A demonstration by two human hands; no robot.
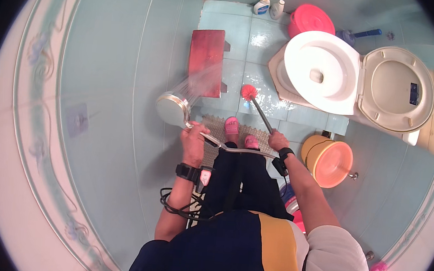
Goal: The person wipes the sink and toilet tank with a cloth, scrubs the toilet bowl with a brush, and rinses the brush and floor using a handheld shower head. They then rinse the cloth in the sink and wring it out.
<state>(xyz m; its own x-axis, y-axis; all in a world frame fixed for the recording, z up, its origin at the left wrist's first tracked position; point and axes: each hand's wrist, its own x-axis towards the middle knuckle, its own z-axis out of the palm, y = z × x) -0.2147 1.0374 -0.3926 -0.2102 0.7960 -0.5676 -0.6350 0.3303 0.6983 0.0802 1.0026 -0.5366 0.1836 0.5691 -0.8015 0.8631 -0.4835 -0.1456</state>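
Observation:
My left hand (193,144) is closed around the handle of a shower head (174,108), which sprays water forward and to the right, across a red stool (206,62). From the handle a silvery hose runs right, past my thighs. My right hand (278,140) grips the dark handle of a toilet brush (261,113). Its round red bristle head is down at the wet tiled floor (258,77), between the stool and the toilet (321,71). The toilet's lid and seat are raised.
An orange bucket (332,163) stands right of my right hand. Beyond the toilet are a pink tub (312,22), a blue-handled brush (365,33), a spray bottle (262,3) and a white bottle (277,9). A patterned mat (215,125) lies around my pink slippers (232,125).

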